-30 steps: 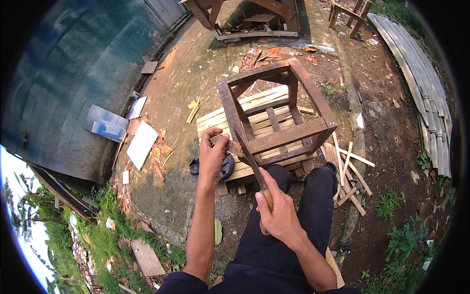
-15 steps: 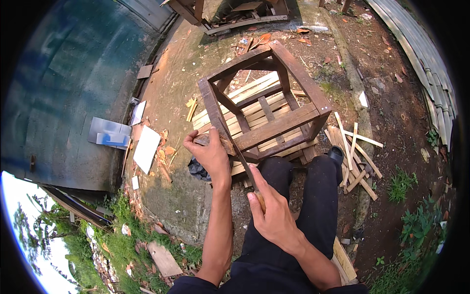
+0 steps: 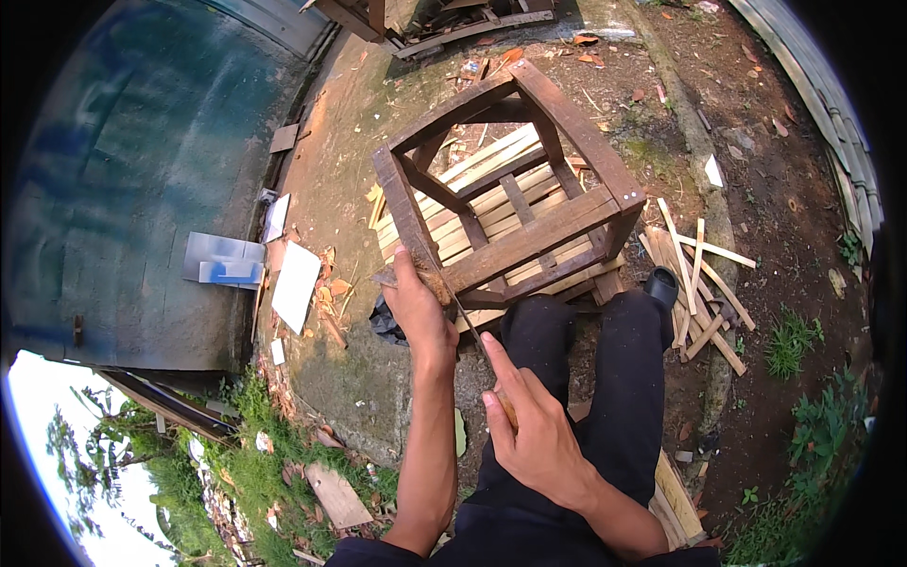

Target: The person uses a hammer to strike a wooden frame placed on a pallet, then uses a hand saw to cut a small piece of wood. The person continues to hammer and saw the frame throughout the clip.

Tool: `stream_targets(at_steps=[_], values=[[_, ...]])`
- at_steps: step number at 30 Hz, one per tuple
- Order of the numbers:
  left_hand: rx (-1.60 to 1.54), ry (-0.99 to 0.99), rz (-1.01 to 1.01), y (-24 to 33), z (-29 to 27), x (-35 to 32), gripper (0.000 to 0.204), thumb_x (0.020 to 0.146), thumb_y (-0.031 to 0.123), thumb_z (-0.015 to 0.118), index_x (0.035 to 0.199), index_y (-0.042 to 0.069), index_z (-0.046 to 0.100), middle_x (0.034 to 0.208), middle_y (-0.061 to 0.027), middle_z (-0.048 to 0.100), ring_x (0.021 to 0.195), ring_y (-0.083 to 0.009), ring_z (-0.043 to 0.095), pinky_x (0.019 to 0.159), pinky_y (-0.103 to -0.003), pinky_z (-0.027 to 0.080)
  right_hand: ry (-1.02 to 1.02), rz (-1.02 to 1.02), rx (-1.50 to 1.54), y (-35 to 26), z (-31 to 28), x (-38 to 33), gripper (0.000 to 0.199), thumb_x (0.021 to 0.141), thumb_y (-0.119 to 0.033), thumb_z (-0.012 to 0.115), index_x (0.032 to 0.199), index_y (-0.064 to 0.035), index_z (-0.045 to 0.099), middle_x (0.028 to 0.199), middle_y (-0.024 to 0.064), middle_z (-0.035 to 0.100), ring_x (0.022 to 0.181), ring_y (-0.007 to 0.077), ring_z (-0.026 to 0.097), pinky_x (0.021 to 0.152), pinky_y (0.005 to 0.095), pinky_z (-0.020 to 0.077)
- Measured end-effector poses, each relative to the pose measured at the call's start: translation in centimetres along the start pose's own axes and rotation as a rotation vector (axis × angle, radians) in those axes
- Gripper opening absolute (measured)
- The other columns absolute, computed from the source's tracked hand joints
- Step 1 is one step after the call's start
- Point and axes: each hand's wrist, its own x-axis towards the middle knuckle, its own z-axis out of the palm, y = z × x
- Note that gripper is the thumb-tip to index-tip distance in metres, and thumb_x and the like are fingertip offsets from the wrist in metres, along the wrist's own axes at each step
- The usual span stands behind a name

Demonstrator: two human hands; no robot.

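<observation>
A dark brown wooden frame (image 3: 529,236), like a stool skeleton, stands on pale slats in front of my knees. My left hand (image 3: 416,307) grips its near left corner, thumb on the leg. My right hand (image 3: 539,435) is closed around the wooden handle of a long thin blade (image 3: 468,326). The blade runs up from that fist to the frame's near corner, beside my left hand. My legs in black trousers (image 3: 605,378) sit below the frame.
Pale wooden slats (image 3: 491,203) lie under the frame, and loose sticks (image 3: 699,283) are scattered to its right. White sheets (image 3: 293,283) lie on the concrete at left beside a dark blue wall (image 3: 123,170). More timber (image 3: 444,24) is at the top.
The view has shifted and the frame sits a little further right and larger. My left hand has moved from the ground side up onto the frame's near corner; the blade stays against it.
</observation>
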Motion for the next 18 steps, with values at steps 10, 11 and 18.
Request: stream_targets(at_steps=[10,11,18], values=[[0.312,0.188,0.012,1.2,0.6,-1.2,0.035,0.102,0.029,0.047,0.105,-0.004,0.058,0.099,-0.0106,0.061,0.090,-0.0170,0.054,0.084,-0.036,0.043,-0.071,0.017,-0.107,-1.7,-0.4,-1.2,0.062,0.094,-0.006,0.060,0.151,-0.0069,0.037,0.086,0.0158,0.053,0.065,0.0299,0.059,0.059,0.0403,0.0535],[0.287,0.173,0.032,1.3,0.7,-1.4,0.035,0.101,0.028,0.048,0.097,-0.004,0.060,0.093,-0.0093,0.060,0.085,-0.0156,0.052,0.080,-0.036,0.043,-0.075,0.010,-0.107,-1.5,-0.4,-0.8,0.061,0.094,-0.005,0.060,0.150,-0.0046,0.038,0.086,0.0156,0.053,0.063,0.0292,0.058,0.058,0.0399,0.0525],[0.259,0.214,0.014,1.7,1.5,-1.6,0.037,0.098,0.026,0.047,0.080,-0.003,0.060,0.076,-0.0063,0.057,0.068,-0.0134,0.049,0.064,-0.033,0.041,-0.145,0.054,-0.104,-1.7,-1.1,-0.7,0.060,0.094,-0.004,0.060,0.150,-0.0053,0.039,0.087,0.0156,0.054,0.065,0.0287,0.061,0.060,0.0388,0.0540]])
